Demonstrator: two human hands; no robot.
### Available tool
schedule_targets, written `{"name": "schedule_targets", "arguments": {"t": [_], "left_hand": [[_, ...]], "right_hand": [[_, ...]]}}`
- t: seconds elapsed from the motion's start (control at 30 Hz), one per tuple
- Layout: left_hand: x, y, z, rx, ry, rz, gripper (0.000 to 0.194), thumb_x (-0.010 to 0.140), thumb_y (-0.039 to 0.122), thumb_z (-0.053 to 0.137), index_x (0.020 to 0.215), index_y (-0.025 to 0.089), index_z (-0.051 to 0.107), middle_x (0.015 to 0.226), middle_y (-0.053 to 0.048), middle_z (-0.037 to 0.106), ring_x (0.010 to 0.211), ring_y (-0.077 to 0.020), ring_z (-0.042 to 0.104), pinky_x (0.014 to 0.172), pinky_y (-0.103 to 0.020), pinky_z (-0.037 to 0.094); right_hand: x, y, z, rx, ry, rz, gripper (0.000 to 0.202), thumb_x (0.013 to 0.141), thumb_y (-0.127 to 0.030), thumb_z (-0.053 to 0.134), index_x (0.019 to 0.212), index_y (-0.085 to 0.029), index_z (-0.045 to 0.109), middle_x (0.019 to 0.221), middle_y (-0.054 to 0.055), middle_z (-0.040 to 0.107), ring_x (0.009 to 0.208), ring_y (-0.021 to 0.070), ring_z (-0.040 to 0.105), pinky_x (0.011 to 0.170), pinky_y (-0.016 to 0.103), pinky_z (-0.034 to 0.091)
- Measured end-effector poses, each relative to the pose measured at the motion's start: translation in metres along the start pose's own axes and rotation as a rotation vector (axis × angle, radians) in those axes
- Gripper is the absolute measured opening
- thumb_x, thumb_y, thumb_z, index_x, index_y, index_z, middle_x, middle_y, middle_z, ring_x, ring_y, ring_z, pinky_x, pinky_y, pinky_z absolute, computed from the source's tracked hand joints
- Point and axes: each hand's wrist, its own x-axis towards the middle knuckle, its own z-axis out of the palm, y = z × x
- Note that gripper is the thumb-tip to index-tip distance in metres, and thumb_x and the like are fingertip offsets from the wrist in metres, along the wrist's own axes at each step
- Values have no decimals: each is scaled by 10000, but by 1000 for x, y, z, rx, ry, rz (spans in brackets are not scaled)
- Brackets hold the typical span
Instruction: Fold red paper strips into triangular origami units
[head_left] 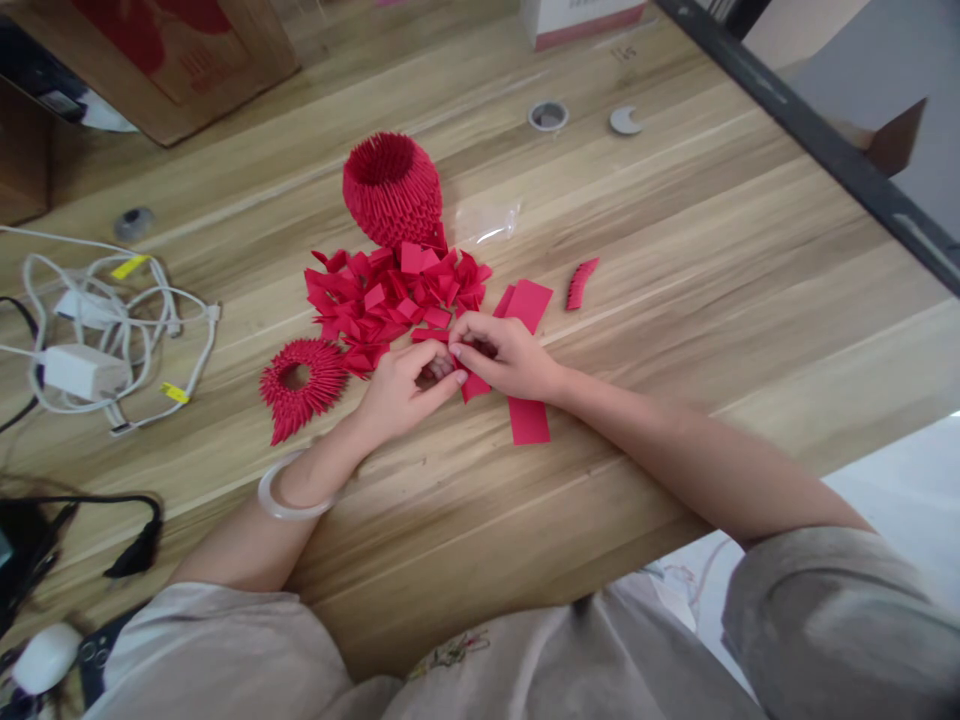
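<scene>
My left hand (409, 388) and my right hand (514, 360) meet over the table, fingers closed in a pinch on a piece of red paper (475, 388). Much of that piece is hidden by the fingers. Red paper strips (530, 424) lie beneath and beside my right hand. Just beyond both hands spreads a heap of small folded red paper pieces (375, 298). Behind the heap stands a round, open-topped red vessel (394, 200) built of folded paper. A flat ring of folded red pieces with a pointed end (315, 385) lies left of my left hand.
A short curved row of red pieces (581, 284) lies at the right, and clear plastic (487, 222) near the vessel. White chargers with tangled cables (86, 372) occupy the left. Farther back are a cardboard box (187, 90), a cable hole (548, 116) and its grey cover (625, 121).
</scene>
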Motion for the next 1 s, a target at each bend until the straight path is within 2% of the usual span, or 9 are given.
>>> {"name": "schedule_targets", "arguments": {"t": [0.47, 1.0], "left_hand": [[0, 1, 0, 24, 4, 3, 170, 832, 310, 608, 760, 163, 561, 654, 13, 624, 562, -91, 542, 554, -198, 436], [0, 1, 1, 14, 4, -27, 192, 831, 346, 602, 769, 167, 569, 661, 6, 627, 569, -100, 545, 571, -212, 450]], "right_hand": [[0, 0, 0, 19, -3, 4, 100, 848, -221, 503, 817, -131, 534, 623, -37, 491, 565, 61, 420, 585, 196, 354], [0, 0, -1, 14, 1, 0, 87, 847, -214, 498, 810, -139, 521, 634, -37, 480, 578, 67, 406, 595, 204, 343]]}}
